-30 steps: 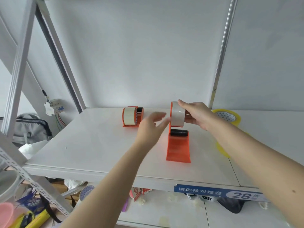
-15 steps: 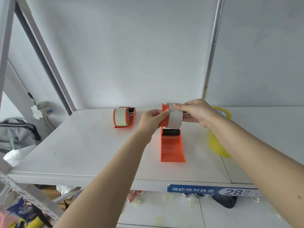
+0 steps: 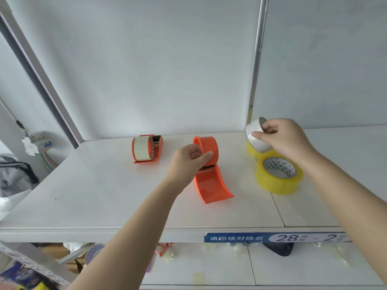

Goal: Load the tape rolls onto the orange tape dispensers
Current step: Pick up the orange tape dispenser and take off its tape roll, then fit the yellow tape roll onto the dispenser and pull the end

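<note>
Right hand [image 3: 287, 140], fingers clamped on a white tape roll [image 3: 255, 137], hovers over yellow rolls [image 3: 278, 182]. Left hand [image 3: 188, 162] grips the empty orange dispenser [image 3: 211, 185], apart from that roll, near a loaded dispenser [image 3: 146, 151].

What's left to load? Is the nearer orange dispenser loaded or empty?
Empty: nearer dispenser shows a bare orange hub; right hand holds the whitish roll apart.

Head-worn wide-angle view, facing forward-down, close above shelf [image 3: 94, 195]

Two dispensers [image 3: 157, 152] [image 3: 211, 185] and four rolls [image 3: 142, 148] [image 3: 256, 140] [image 3: 276, 183] [image 3: 250, 150] are showing, two of them being yellow.
</note>
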